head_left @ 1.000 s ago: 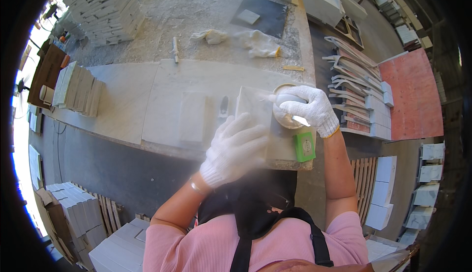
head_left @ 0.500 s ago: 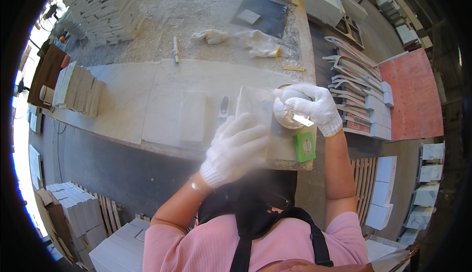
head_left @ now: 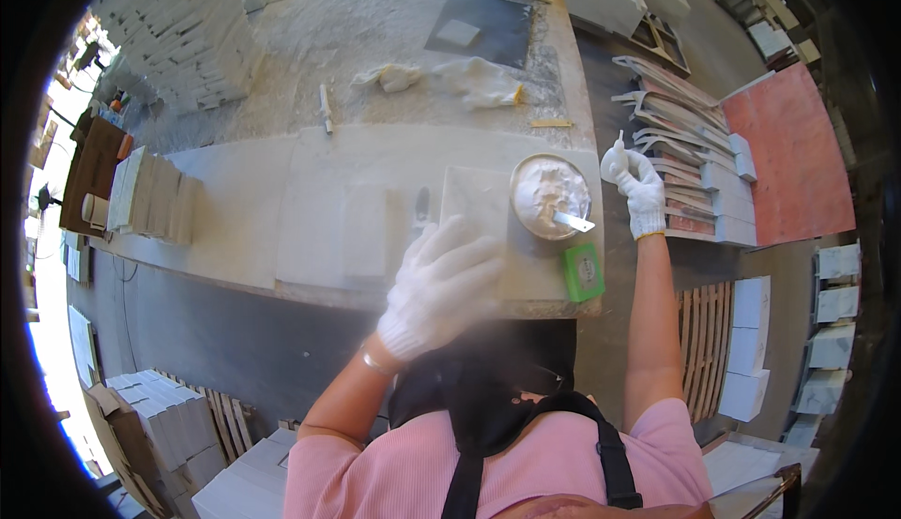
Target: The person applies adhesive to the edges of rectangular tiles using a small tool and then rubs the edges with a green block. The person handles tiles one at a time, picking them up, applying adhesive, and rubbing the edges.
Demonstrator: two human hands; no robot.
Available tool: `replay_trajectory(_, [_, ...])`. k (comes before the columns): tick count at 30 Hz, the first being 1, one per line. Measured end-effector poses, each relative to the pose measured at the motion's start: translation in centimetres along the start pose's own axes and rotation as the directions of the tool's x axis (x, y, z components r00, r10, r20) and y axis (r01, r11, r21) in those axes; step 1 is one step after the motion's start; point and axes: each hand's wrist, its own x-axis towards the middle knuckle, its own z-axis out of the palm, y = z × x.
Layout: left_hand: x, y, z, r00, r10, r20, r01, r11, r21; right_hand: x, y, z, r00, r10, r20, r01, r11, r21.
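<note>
My right hand (head_left: 643, 195), in a white knitted glove, is off the table's right edge, its fingers closed round a small white squeeze bottle (head_left: 616, 160) with a thin tip pointing up. Left of it stands a round bowl of white paste (head_left: 549, 189) with a flat white scraper (head_left: 572, 222) stuck in it. My left hand (head_left: 441, 280), also gloved, lies over the near left part of a pale stone tile (head_left: 474, 190), fingers stretched out and holding nothing; whether it presses on the tile is unclear. Below the bowl is a green box (head_left: 584, 271).
A second pale tile (head_left: 366, 228) and a dark-and-light hand tool (head_left: 422, 205) lie left of the tile. Farther back are spare gloves (head_left: 479, 83), a white stick (head_left: 326, 109) and a dark slab (head_left: 483, 31). Tile stacks (head_left: 150, 195) stand at left; curved strips (head_left: 657, 111) lie beyond the right edge.
My right hand has moved from over the bowl out to the right, raising the small bottle tip-up and uncovering the paste. The left hand has hardly moved.
</note>
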Motion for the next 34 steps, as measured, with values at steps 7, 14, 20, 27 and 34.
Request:
replay_trajectory(7, [-4.9, 0.1, -1.3, 0.919, -0.374, -0.124, 0.383, 0.922, 0.053, 2.5, 7.6, -0.3, 1.0, -0.021, -0.021, 0.017, 0.985, -0.171])
replay_trajectory(14, [-8.3, 1.0, -2.2, 0.524, -0.851, -0.047, 0.776, 0.499, -0.385, 4.4, 9.6, 0.7, 0.986, -0.063, 0.153, 0.076, 0.994, -0.082])
replay_trajectory(20, [-8.3, 1.2, -1.7, 0.428, -0.902, 0.064, 0.741, 0.309, -0.597, 2.6, 6.3, -1.1, 0.999, -0.029, -0.031, 0.016, 0.936, -0.352])
replay_trajectory(27, [-7.2, 1.8, -1.6, 0.443, -0.878, 0.181, 0.738, 0.242, -0.63, -10.9, -3.5, 0.9, 0.999, 0.034, 0.009, -0.034, 0.999, -0.018])
replay_trajectory(34, [-6.8, 2.2, -1.9, 0.493, -0.832, 0.254, 0.751, 0.26, -0.606, -18.6, -6.4, 5.9, 0.907, 0.229, 0.353, -0.231, 0.972, -0.037])
